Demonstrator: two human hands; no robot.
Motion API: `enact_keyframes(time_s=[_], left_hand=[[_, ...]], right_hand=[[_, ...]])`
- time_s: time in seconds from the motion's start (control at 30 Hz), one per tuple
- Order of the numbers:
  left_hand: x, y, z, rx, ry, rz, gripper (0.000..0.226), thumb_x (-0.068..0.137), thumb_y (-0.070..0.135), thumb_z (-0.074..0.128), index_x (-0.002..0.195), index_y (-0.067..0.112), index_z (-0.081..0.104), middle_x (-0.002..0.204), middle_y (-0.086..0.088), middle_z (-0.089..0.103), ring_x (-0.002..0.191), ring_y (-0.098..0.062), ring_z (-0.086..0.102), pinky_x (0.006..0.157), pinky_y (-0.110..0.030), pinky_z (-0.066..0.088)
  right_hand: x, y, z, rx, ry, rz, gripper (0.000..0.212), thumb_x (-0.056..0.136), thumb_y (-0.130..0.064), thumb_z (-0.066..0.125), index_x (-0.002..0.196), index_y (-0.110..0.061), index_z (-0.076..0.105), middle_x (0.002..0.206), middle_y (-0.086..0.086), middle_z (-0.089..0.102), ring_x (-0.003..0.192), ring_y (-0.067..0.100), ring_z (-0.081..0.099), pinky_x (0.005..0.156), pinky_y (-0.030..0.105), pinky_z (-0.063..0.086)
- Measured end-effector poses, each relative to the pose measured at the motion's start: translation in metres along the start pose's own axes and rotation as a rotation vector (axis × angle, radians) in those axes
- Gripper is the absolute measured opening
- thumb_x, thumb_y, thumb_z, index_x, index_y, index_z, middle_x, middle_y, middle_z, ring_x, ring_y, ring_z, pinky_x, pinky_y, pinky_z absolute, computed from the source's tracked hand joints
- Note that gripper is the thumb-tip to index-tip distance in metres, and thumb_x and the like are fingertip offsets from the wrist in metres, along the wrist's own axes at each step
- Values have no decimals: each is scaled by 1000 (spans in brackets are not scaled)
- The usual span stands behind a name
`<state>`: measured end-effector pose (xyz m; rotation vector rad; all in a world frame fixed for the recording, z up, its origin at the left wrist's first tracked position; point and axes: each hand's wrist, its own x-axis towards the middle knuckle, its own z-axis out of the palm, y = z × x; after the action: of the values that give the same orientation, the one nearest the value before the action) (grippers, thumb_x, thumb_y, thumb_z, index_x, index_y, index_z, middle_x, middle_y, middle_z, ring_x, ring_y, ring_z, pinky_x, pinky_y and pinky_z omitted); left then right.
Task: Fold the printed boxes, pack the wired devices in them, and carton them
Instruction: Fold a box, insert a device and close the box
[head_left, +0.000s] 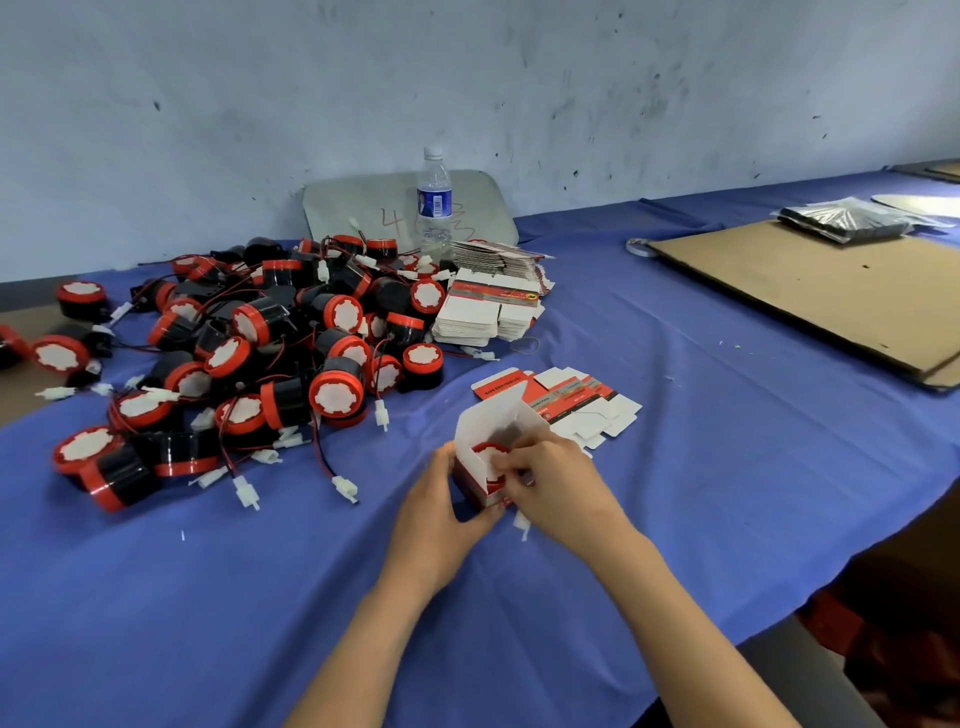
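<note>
A small red-and-white printed box (475, 467) stands on the blue cloth with its top flaps up. My left hand (441, 512) grips its left and front sides. My right hand (550, 483) has its fingers pinched on a red-capped black wired device (491, 453) that sits inside the open box. A white plug (521, 524) from its wire pokes out below my right hand. A big pile of the same devices (249, 353) lies to the left, wires tangled. Flat unfolded boxes (582, 402) lie just behind the held box.
Two stacks of flat box blanks (488, 312) sit beside a water bottle (434, 200) and a grey board against the wall. A brown cardboard sheet (831, 291) with a plastic-wrapped bundle (847, 221) lies at the right. The table edge drops off at the lower right.
</note>
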<state>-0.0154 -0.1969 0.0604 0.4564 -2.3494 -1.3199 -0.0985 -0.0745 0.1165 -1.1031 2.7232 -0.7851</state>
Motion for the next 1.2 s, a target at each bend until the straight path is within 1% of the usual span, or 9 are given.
enact_keyframes(time_s=[0.07,0.17,0.27,0.33,0.5,0.67,0.87,1.07,1.2], left_hand=[[-2,3,0,2,-3,73,103,78,25,79,134,72,6,135,28,43,120,15,42,86,-1,39],[-6,5,2,105,40,270,100,86,10,71,136,72,11,152,15,20,128,26,17,94,5,24],[-10,9,4,175,113,326,76,90,2,64,131,61,40,159,2,18,138,1,30,99,-4,31],[-13,10,6,236,193,293,49,89,-1,63,125,32,62,158,-11,23,135,-24,45,94,-25,46],[-13,14,3,317,233,144,45,87,-6,61,126,17,65,155,-12,31,120,-37,57,80,-43,55],[-12,16,3,306,262,122,33,93,7,58,121,21,66,157,-6,30,124,-30,55,84,-39,53],[-11,15,4,283,272,94,29,91,5,61,115,19,70,154,-5,36,123,-28,56,85,-35,53],[-10,14,5,281,266,88,31,91,8,59,117,23,68,155,-1,33,122,-26,56,83,-40,56],[-11,11,3,270,250,81,34,92,9,58,122,25,65,156,0,31,121,-26,56,83,-42,55]], right_hand=[[4,-1,-8,19,-64,-18,27,93,-16,53,109,-20,75,120,-2,57,99,20,59,85,28,47],[6,-5,-15,8,-112,-49,26,89,-12,52,99,-14,77,111,3,59,93,21,59,82,30,49],[6,-10,-19,-34,-158,-51,22,85,-11,52,86,-9,74,101,4,62,85,23,58,76,34,51],[6,-15,-20,-30,-193,-49,24,87,-15,49,81,-9,71,94,5,64,84,23,57,74,35,50],[3,-23,-29,38,-278,-145,25,93,-10,44,77,-2,61,79,9,60,72,21,49,68,36,42],[-4,-16,-41,172,-21,-294,15,89,-18,67,96,-6,71,110,1,57,89,17,58,80,27,48],[5,-17,-46,202,407,-206,12,90,-5,65,100,-2,71,94,1,53,71,19,59,73,23,48],[13,-24,-32,91,387,-332,9,87,-7,68,93,-2,62,75,8,67,64,21,53,61,30,43],[22,-26,-19,16,258,-282,20,93,-25,61,99,-11,47,85,8,66,73,28,59,61,36,43]])
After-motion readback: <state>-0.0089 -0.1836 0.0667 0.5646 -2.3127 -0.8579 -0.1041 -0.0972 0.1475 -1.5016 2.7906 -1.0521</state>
